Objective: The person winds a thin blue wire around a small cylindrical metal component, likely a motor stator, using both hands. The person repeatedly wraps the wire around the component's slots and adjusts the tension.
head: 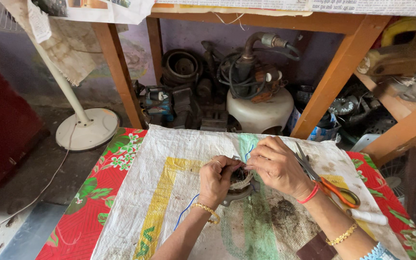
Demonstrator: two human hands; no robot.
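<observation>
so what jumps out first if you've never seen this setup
At the centre, the left hand and right hand pinch at a small round motor part on a white woven sack over a red floral cloth. Orange-handled scissors lie just right of the right wrist, and a thin blue wire trails down beside the left forearm.

Both bare forearms reach in from the near edge and meet at the middle. The left hand [216, 180] is curled, knuckles up, its fingers bent inward with thumb and fingertips pinched together at the top. The right hand [276, 166] comes in at a slant from the right, wrist higher, its fingers arched over and the tips pressed close against those of the left. The two hands touch at the fingertips; neither palm shows.
</observation>
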